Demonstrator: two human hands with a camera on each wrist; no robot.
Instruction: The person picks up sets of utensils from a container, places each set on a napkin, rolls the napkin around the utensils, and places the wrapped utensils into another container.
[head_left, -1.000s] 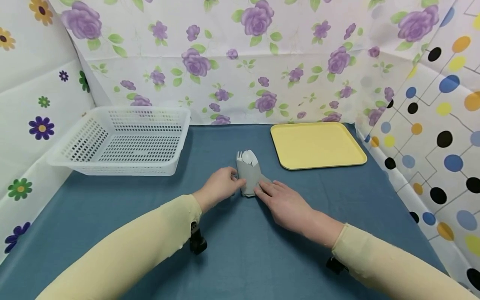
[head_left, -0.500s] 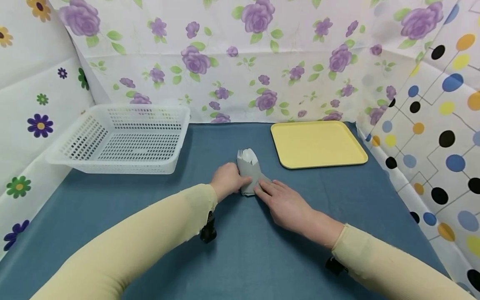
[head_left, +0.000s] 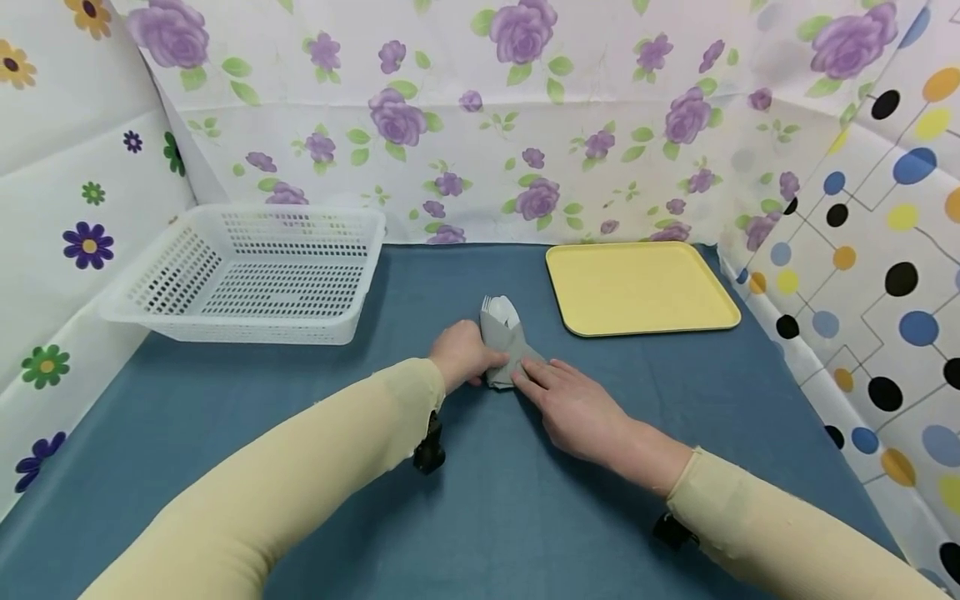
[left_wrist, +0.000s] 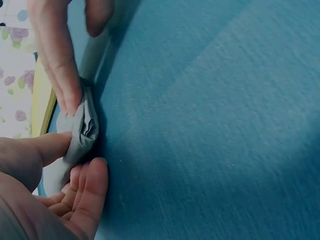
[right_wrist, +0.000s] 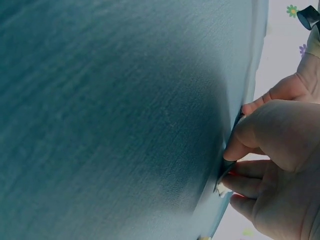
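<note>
A grey napkin (head_left: pixel 501 336) is folded round a white plastic fork (head_left: pixel 487 305) and a white spoon (head_left: pixel 505 310), whose ends stick out at the far end. My left hand (head_left: pixel 459 354) grips the napkin's left side, thumb on top and fingers curled at its edge, as the left wrist view shows with the bunched napkin end (left_wrist: pixel 86 125). On the right, my right hand (head_left: pixel 576 410) presses a flap of the napkin to the table with fairly straight fingers. In the right wrist view my right hand (right_wrist: pixel 285 160) hides most of the bundle.
A white perforated basket (head_left: pixel 352 312) stands at the back left of the blue-covered table (head_left: pixel 480 517). At the back right lies a yellow tray (head_left: pixel 643 287). Patterned cloth walls (head_left: pixel 465 167) enclose the back and both sides.
My left hand has moved right and forward, and its fingers have closed on the napkin's left side. The bundle tilts slightly more. My right hand has stayed on the flap.
</note>
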